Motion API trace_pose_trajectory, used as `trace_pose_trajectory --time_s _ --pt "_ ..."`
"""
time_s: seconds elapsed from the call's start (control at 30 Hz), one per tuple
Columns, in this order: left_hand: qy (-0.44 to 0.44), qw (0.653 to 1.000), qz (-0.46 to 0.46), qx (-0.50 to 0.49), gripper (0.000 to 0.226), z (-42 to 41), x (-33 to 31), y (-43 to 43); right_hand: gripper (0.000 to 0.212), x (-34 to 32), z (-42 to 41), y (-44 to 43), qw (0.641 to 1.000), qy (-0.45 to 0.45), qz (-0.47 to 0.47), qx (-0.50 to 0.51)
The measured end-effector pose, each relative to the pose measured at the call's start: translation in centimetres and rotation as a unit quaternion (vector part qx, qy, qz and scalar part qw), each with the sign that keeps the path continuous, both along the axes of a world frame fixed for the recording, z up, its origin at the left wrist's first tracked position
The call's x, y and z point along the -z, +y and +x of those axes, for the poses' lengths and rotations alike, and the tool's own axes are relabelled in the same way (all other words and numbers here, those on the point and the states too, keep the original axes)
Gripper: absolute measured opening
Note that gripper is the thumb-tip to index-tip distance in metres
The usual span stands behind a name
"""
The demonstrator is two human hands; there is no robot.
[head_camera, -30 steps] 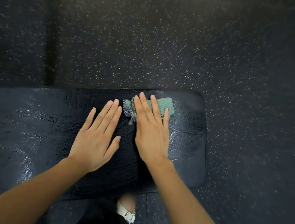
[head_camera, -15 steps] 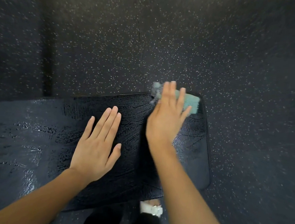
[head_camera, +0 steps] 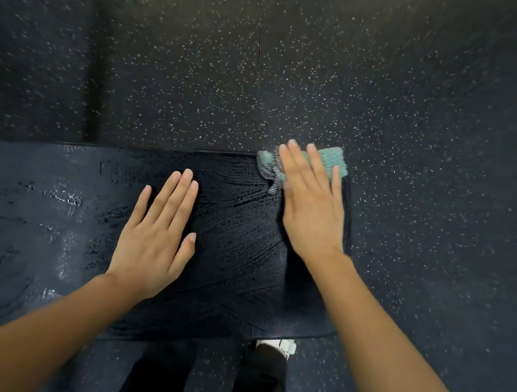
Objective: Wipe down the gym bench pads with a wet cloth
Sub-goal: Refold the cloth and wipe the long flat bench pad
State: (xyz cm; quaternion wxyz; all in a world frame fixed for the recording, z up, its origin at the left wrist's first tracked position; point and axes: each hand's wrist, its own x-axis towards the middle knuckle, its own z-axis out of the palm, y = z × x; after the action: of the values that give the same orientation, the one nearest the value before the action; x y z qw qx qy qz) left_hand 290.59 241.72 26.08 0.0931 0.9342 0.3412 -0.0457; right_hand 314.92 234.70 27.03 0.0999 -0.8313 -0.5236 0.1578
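A single head-worn, wide-angle view looks almost straight down from close above the pad [head_camera: 227, 256], whose right end sits mid-frame. The left hand [head_camera: 155, 242] and right hand [head_camera: 310, 211] reach in from the bottom corners. Speckled floor [head_camera: 392, 82] fills the upper half. Legs [head_camera: 159, 378] and a shoe [head_camera: 278, 346] lie at the bottom edge.

Dim; glare on wet pad [head_camera: 64, 196]; blurred edges.
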Motion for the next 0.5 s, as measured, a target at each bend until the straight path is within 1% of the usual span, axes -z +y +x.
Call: trace_pose_trajectory --time_s 0.1,0.2,0.37,0.5 --pt "-0.010 0.999 -0.002 -0.034 0.066 0.9 0.1 -0.9 0.054 -0.3 1.8 -1.3 0.997 0.026 0.004 0.067" --pt "-0.014 0.998 0.000 -0.054 0.066 1.7 0.2 -1.5 0.054 -0.3 0.3 -2.9 0.994 0.029 0.011 0.102" --pt "-0.014 0.998 0.001 -0.069 0.065 2.9 0.1 -2.3 0.058 -0.2 -4.0 -7.6 0.994 0.005 -0.009 0.106" --pt "-0.017 0.996 -0.003 -0.090 0.066 4.1 0.0 -3.0 0.061 -0.5 -5.8 -10.5 0.997 0.015 -0.019 0.069"
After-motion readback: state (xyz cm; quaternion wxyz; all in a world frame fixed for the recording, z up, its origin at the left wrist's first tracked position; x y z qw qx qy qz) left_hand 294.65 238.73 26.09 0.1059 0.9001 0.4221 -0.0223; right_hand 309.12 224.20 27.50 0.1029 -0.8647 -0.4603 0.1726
